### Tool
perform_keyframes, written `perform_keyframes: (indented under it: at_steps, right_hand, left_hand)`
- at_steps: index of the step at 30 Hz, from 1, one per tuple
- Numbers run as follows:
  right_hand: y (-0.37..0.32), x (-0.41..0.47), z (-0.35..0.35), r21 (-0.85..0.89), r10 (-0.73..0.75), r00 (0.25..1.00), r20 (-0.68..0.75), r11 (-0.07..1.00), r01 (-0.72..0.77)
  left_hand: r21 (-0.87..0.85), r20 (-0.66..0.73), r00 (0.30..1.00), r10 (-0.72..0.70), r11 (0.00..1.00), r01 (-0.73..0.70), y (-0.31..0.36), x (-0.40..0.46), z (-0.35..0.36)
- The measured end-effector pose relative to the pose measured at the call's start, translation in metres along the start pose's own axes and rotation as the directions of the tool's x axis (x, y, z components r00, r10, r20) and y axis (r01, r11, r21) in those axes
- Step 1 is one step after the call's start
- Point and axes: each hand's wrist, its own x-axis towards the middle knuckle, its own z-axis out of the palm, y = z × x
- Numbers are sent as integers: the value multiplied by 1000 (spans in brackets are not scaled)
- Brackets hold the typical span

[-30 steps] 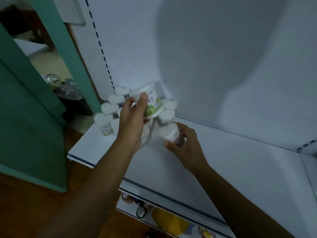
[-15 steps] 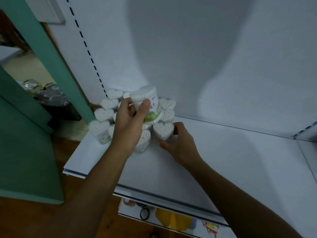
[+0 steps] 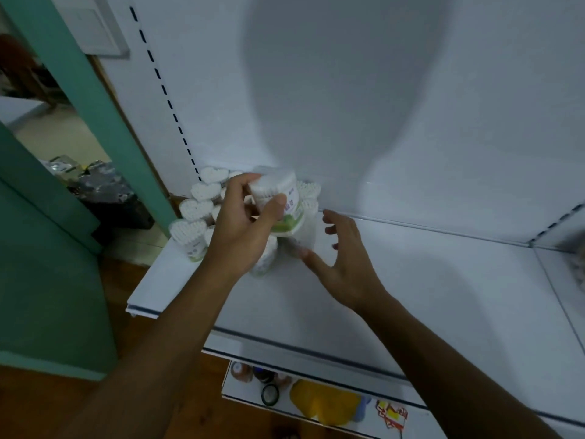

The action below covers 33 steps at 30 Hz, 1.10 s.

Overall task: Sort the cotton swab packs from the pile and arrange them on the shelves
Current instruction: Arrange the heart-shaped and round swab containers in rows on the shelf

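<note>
Several heart-shaped cotton swab packs [image 3: 196,209] stand bunched in the back left corner of a white shelf [image 3: 427,280]. My left hand [image 3: 243,229] grips a round swab pack with a green label [image 3: 283,201] and holds it above the bunch. My right hand [image 3: 342,258] hovers just right of the packs with its fingers spread and nothing in it. One heart pack [image 3: 308,223] stands right in front of its fingertips, apart from them. My left hand hides the middle packs.
The shelf's white back wall rises behind the packs. A green door frame [image 3: 104,128] and dark clutter [image 3: 104,191] lie to the left. A lower shelf [image 3: 316,403] below holds small jars, a yellow item and a roll of tape. A blurred object [image 3: 577,264] sits at the far right.
My right hand has let go of the heart pack it set down and drawn back to the right, fingers spreading. My left hand still holds the round pack over the bunch.
</note>
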Motion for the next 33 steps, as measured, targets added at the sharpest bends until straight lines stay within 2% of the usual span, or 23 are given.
perform_keyframes:
  at_steps: [3,7,9,12,16,19,23,28,33]
  right_hand:
    - [-20,-3,-6,16,-55,997,52,998,55]
    - [-28,-5,-1,41,-64,995,-71,997,67]
    - [-26,-12,2,51,-38,995,-89,998,43]
    - [-16,-24,10,36,38,997,-65,999,-36]
    - [-4,-35,24,19,171,985,-34,985,-170]
    - [6,-34,33,-31,244,969,-25,969,-245]
    - [17,-25,42,-286,215,976,-32,934,-215]
    - [18,-22,51,-328,168,980,-102,925,-193]
    - [19,-17,50,-425,171,985,-34,889,-169]
  left_hand:
    - [36,87,996,-8,999,5,0,2,4]
    - [148,211,977,3,988,-35,-1,-5,5]
    - [233,284,958,35,967,-104,-5,-10,-1]
    - [455,379,917,126,837,-303,-17,-12,-11]
    - [565,431,883,188,707,-426,-38,-12,-16]
    - [604,455,862,221,635,-482,-52,-10,-18]
    - [599,474,852,224,626,-498,-62,-7,-19]
    - [619,500,841,208,593,-515,-65,-4,-20]
    - [623,558,815,159,569,-537,-62,2,-22]
